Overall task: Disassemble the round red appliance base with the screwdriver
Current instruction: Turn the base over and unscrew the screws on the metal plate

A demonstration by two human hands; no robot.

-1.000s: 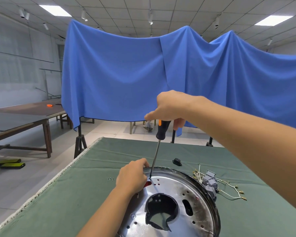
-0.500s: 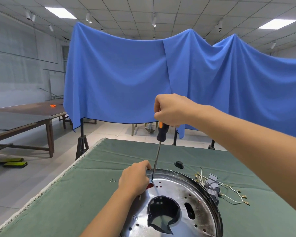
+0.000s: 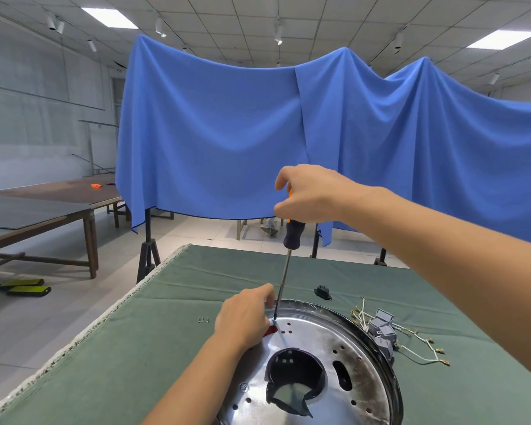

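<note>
The round appliance base (image 3: 347,348) lies on the green-covered table, its shiny metal plate facing up with a dark central opening; a bit of red shows under my left hand. My left hand (image 3: 242,317) grips the plate's far-left rim. My right hand (image 3: 304,194) holds the top of the screwdriver (image 3: 288,256), which has an orange and black handle. The screwdriver stands nearly upright, and its tip touches the plate just beside my left fingers.
A grey connector block with loose wires (image 3: 383,332) lies right of the base. A small black part (image 3: 323,292) sits behind it, and small screws (image 3: 203,319) lie to the left. The table's left edge (image 3: 111,314) is close. A blue cloth (image 3: 288,142) hangs behind.
The view has shifted slightly. My right hand has turned on the screwdriver handle, its fingers repositioned. The left hand and the tip stay in place.
</note>
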